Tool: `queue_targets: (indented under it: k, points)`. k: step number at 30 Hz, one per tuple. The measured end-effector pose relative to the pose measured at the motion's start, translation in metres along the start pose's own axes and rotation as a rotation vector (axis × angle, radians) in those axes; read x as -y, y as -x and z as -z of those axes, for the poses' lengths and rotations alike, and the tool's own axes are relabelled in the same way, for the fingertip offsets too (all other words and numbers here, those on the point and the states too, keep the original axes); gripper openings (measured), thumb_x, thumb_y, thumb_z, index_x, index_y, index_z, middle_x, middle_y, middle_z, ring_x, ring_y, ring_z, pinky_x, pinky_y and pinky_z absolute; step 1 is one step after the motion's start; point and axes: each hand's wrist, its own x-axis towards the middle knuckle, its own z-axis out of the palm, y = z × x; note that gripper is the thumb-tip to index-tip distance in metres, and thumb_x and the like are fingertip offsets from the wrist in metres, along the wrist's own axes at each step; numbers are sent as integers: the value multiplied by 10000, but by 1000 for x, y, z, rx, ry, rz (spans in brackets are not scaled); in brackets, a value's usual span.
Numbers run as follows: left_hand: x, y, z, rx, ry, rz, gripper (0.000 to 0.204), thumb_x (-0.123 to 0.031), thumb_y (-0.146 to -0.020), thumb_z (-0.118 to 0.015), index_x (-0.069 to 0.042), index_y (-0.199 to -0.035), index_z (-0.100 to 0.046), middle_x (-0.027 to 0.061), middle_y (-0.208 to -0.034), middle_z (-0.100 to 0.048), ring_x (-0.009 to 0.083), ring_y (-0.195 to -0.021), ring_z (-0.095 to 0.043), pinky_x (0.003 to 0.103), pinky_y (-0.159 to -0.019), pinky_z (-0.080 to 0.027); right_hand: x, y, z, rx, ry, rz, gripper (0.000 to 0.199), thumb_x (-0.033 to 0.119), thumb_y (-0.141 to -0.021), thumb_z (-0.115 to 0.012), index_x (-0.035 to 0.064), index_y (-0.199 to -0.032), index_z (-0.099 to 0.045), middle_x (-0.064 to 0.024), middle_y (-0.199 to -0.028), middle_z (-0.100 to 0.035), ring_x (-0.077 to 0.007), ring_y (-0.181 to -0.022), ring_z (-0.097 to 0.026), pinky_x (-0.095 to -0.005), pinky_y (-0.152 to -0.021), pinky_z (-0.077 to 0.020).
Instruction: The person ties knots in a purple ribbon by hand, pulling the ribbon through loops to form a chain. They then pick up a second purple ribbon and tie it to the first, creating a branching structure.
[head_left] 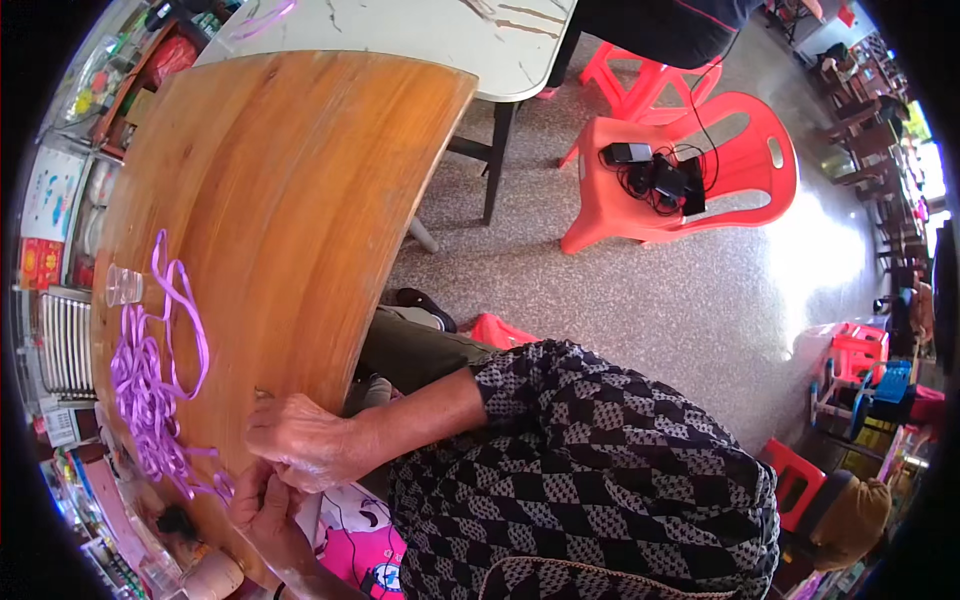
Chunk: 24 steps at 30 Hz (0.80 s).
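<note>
A room with a speckled grey floor (545, 300) spreads out to the right of both hands, and a wooden counter (290, 200) with a curved edge reaches far above them in the view. The right hand (308, 443) is over the near part of this counter, its forearm coming in from the right out of a black-and-grey patterned sleeve (600, 450). Its fingers are bent and turned downward, just above the fingertips of the left hand; what they have hold of, if anything, is hidden. The left hand (268, 510) is directly below the right one, thumb and fingers curled in close to each other. A strand of purple ribbon (143, 385) runs up to its fingertips, though I cannot tell whether they grip it.

The rest of the ribbon is a loose, tangled heap on the counter, to the left of the hands and mostly higher than them, with one long loop standing away from the heap on the side nearer the right hand. Just above the heap, up and left of the right hand, is a small clear cup (124, 286). Just right of the left hand, below the right forearm, is something bright pink (350, 555). Well off to the upper right of the hands, a red plastic chair (735, 170) carries black devices (668, 180) and tangled cables.
</note>
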Motion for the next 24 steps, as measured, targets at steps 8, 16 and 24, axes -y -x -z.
queue_targets:
  k: [8, 16, 24]
  points:
    - [0, 4, -3, -40, -179, -120, 152, -21, -751, -561, 50, -870, -624, 6, -667, -561, 59, -557, -465, 178, -499, -334, 4, 2, 9, -118, -94, 44, 202, 5, -546, -583, 40, -608, -395, -102, -641, -428, -314, -633, -463, -398, -521, -362]
    - [-3, -2, 28, -93, 212, 61, 181, -56, -740, -650, 14, -907, -654, 7, -722, -609, 73, -636, -544, 178, -578, -420, 14, -29, 16, 164, -393, -132, 93, -30, -704, -673, 13, -744, -601, -57, -789, -593, -152, -724, -560, -259, -614, -442]
    - [-3, -7, 39, -74, 158, 44, 131, -39, -755, -652, 0, -880, -650, 12, -751, -613, 69, -685, -541, 186, -617, -420, 19, -45, 10, 228, -278, -152, 120, -15, -705, -680, 47, -788, -619, -50, -845, -596, -148, -750, -555, -251, -618, -439]
